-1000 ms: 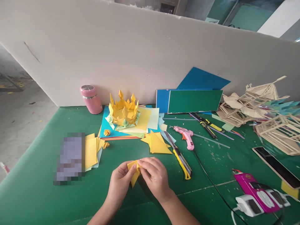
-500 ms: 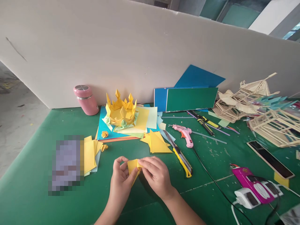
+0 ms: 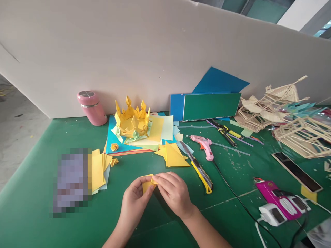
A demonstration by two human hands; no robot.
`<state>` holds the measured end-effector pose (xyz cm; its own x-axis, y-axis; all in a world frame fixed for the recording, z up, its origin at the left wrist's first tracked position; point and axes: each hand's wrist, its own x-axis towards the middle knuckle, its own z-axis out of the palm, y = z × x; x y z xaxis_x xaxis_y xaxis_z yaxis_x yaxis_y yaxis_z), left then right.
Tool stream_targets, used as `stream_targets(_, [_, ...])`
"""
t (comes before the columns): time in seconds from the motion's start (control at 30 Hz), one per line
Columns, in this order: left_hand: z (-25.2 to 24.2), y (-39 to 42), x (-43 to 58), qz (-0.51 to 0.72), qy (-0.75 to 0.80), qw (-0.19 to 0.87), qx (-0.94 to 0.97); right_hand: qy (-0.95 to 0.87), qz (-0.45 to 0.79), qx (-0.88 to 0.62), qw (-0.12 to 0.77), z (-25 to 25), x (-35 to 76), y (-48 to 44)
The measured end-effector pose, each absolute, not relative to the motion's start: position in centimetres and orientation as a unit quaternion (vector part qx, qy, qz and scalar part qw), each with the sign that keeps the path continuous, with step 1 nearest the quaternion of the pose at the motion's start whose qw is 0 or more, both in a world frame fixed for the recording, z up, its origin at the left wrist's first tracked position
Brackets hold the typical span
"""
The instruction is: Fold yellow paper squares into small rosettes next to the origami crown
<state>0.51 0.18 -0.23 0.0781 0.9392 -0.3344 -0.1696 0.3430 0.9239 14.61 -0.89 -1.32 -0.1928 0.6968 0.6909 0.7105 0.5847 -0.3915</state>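
Note:
Between my two hands is a small piece of folded yellow paper (image 3: 147, 186), held above the green tabletop. My left hand (image 3: 136, 196) grips its left side, with the thumb across the front and fingers behind. The fingertips of my right hand (image 3: 173, 193) pinch the upper right corner, where a fold shows. Beyond my hands lie loose yellow paper sheets (image 3: 174, 156). A yellow folded-paper crown (image 3: 132, 126) with pale green pieces at its base stands farther back on coloured sheets. Two small folded yellow roses (image 3: 114, 147) are left of it.
To the right lie a utility knife (image 3: 200, 174), a pink glue gun (image 3: 203, 144) with its cord, a phone (image 3: 297, 171) and a magenta power strip (image 3: 280, 199). Wooden stick models (image 3: 297, 134) crowd the far right. A pink flask (image 3: 93, 108) stands back left, near more yellow paper (image 3: 97, 170).
The fingers of my left hand have curled closer around the yellow paper, and the paper has tilted so that less of its lower part shows. The whole view has shifted slightly.

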Motion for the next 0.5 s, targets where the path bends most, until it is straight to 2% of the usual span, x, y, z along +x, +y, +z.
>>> stream_targets(0.5, [0.03,0.29,0.19,0.407,0.538,0.666,0.320,-0.788,0.088,-0.442,0.419,-2.11,15.36,-1.24])
